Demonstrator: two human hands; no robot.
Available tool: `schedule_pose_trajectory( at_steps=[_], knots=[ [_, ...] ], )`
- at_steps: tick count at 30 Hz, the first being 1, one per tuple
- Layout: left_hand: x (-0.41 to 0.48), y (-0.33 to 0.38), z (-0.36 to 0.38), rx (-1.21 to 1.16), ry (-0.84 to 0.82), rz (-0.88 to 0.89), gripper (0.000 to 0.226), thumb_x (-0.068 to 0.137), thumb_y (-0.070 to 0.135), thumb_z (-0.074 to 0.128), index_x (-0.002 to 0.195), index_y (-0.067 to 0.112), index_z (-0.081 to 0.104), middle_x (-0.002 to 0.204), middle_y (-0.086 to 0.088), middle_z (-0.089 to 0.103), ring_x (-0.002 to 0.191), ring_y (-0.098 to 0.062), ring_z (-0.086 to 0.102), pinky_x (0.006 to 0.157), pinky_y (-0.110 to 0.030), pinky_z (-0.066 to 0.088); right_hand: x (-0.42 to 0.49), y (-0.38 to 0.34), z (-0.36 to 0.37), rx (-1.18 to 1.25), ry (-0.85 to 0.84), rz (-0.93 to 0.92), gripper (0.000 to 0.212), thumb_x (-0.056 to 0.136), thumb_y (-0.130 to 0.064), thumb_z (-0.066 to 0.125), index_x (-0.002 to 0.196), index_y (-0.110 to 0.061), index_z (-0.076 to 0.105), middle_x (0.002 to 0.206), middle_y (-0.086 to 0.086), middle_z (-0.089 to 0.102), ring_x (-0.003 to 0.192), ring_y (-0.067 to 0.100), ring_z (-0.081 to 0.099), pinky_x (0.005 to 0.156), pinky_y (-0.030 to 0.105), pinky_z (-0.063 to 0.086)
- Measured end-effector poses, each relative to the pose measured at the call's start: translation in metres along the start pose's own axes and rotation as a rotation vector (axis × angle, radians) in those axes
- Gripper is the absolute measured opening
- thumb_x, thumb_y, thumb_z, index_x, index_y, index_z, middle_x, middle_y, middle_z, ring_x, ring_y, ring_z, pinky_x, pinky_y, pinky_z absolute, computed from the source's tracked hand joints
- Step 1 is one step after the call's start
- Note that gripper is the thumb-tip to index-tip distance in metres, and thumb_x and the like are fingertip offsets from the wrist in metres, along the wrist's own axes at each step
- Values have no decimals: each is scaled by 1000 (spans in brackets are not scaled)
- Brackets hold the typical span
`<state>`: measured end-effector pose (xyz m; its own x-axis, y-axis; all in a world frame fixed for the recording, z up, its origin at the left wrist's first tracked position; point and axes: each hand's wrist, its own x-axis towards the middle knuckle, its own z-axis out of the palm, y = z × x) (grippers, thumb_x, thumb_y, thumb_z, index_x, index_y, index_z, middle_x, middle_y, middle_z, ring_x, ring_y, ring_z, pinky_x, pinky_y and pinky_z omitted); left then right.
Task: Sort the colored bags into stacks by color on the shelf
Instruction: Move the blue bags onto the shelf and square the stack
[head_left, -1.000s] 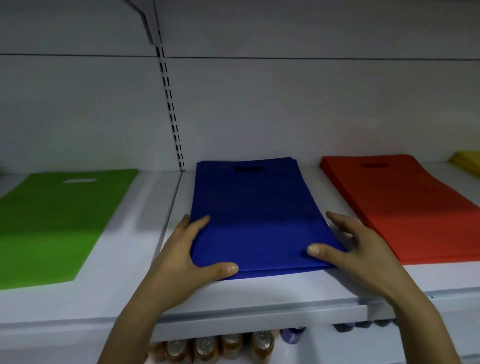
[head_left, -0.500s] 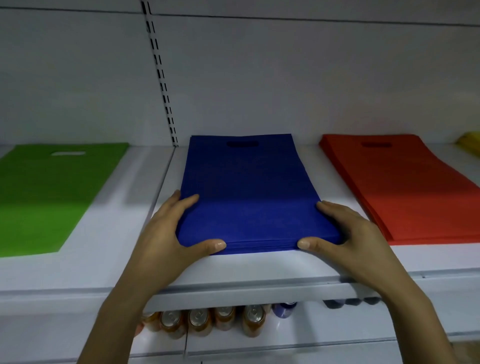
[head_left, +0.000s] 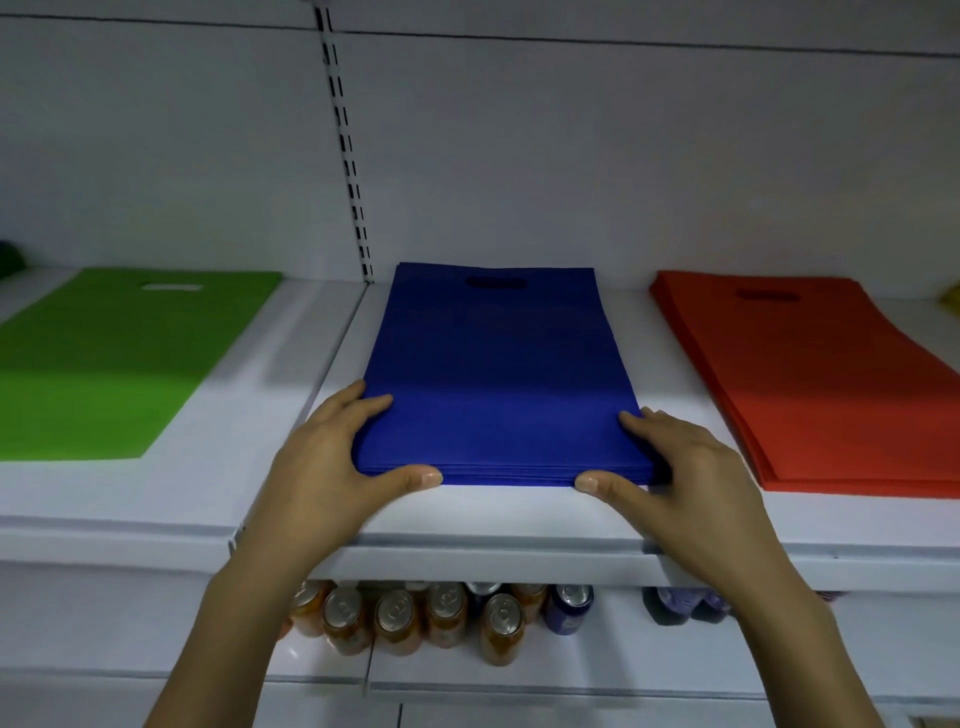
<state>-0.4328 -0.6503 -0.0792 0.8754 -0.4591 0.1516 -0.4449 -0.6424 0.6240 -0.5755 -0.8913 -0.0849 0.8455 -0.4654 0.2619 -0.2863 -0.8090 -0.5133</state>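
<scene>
1. Head view, nearest: lower shelf under the blue bag stack (head_left: 498, 374) carries a row of orange drink cans (head_left: 395, 616), one blue can (head_left: 569, 608) among them, and dark bottles (head_left: 680, 605) further right. Labels unreadable.
2. Both forearms reach up over the front lip of the shelf (head_left: 493, 514) to the blue bag stack.
3. Left hand (head_left: 332, 467): at the stack's near-left corner, thumb flat along the front edge, fingers extended along the left side. Bracing, not wrapped round it.
4. Right hand (head_left: 691, 478): mirrored at the near-right corner, thumb on the front edge, fingers laid against the right side.
5. Blue bag stack lies flat on the shelf, edges aligned, handle cutout at the far end.
6. Green bag stack (head_left: 119, 358): left of blue, well apart, flat.
7. Red bag stack (head_left: 831, 384): right of blue, clear gap, layers slightly fanned.
8. Yellow item (head_left: 953, 306): beyond red, cut off by the frame edge.
9. Slotted upright (head_left: 345, 140): on the back wall, behind the blue stack's far-left corner.
</scene>
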Motion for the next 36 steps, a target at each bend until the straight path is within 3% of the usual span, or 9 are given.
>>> schedule_pose_trajectory(
  at_steps=[5, 9, 13, 17, 28, 31, 36],
  knots=[
    [-1, -4, -1, -18, 37, 78, 97, 62, 78, 64, 142, 28, 43, 151, 10, 36, 136, -10, 34, 110, -29, 32, 0, 0, -9, 44, -22, -8, 102, 59, -86, 45, 142, -26, 45, 150, 0, 39, 138, 17, 33, 111, 38, 32],
    [-8, -1, -13, 8, 192, 137, 77, 77, 68, 60, 140, 26, 46, 140, 12, 48, 130, -9, 42, 101, -22, 32, 9, -24, -16, 99, 67, -152, 79, 74, -72, 59, 138, -26, 49, 144, 0, 46, 134, 18, 40, 107, 37, 34],
    [-19, -8, -39, 250, 309, 141, 70, 81, 59, 52, 140, 21, 46, 137, 2, 53, 126, -18, 47, 99, -33, 40, 22, -63, 2, 96, 10, -351, 62, 85, -47, 63, 140, -22, 46, 142, -1, 48, 131, 20, 43, 106, 41, 37],
    [-42, -35, -70, 524, 361, 89, 69, 83, 54, 49, 139, 15, 46, 136, -6, 54, 121, -29, 49, 96, -42, 42, 27, -113, 32, 108, -92, -502, 59, 89, -37, 64, 142, -22, 43, 143, -2, 46, 130, 20, 42, 105, 38, 33],
    [-117, -140, -169, 773, 515, -148, 65, 87, 46, 47, 142, 12, 43, 146, -8, 45, 132, -30, 43, 103, -44, 37, 16, -285, 123, 37, -248, -851, 59, 87, -34, 60, 142, -19, 41, 142, 4, 47, 129, 27, 43, 102, 40, 33],
    [-134, -176, -210, 805, 495, -206, 65, 90, 42, 56, 146, 14, 36, 150, -7, 40, 136, -27, 37, 107, -42, 31, 10, -349, 147, 17, -264, -908, 59, 87, -33, 60, 141, -20, 41, 142, 3, 47, 129, 26, 43, 101, 39, 34],
    [-164, -239, -284, 863, 423, -301, 67, 93, 43, 51, 150, 18, 26, 154, -3, 31, 140, -22, 29, 111, -38, 27, -6, -465, 202, -96, -298, -1039, 58, 86, -39, 59, 138, -20, 43, 135, 5, 52, 122, 28, 48, 96, 38, 37]
  ],
)
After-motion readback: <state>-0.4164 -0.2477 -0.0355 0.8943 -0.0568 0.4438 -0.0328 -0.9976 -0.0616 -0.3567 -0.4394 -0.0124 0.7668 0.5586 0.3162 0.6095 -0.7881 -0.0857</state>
